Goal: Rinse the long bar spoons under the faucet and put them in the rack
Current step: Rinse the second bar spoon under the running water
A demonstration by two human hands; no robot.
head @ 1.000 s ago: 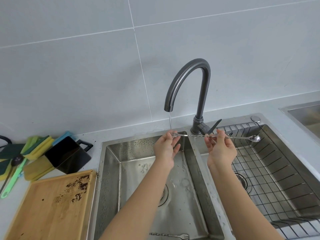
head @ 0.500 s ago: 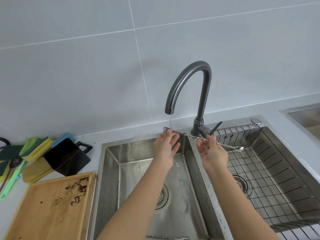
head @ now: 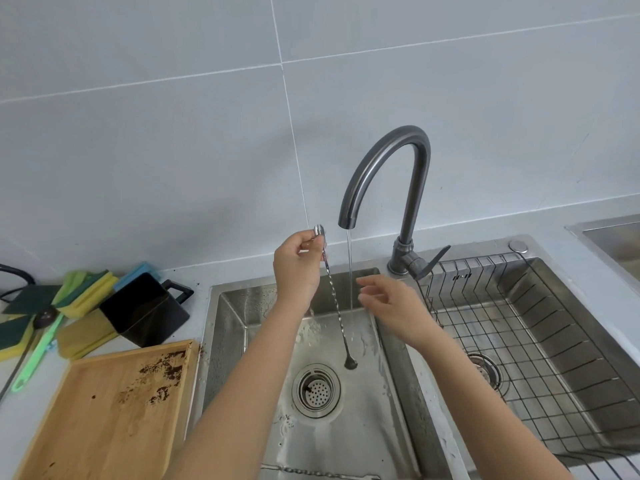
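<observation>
- So nearest to me, at the bottom edge of the left sink (head: 391, 403), there's a second spoon (head: 318, 474) lying flat and crosswise, not touched yet by the look of it.
- Next up, the spoon (head: 337, 311) I'm working on hangs nearly upright, long axis running down and a bit to the right, lower end near the drain (head: 316, 390), just left of the water stream (head: 350, 271).
- My left hand (head: 296, 266) pinches it at the very top, so the whole length sits below my grip.
- My right hand (head: 389, 301) is loose, fingers spread, holding nothing, just right of the stream.
- Farther right is the rack (head: 540, 348). My right hand is the closer one, so I reckon a handoff or a swing rightward is what's coming.
</observation>
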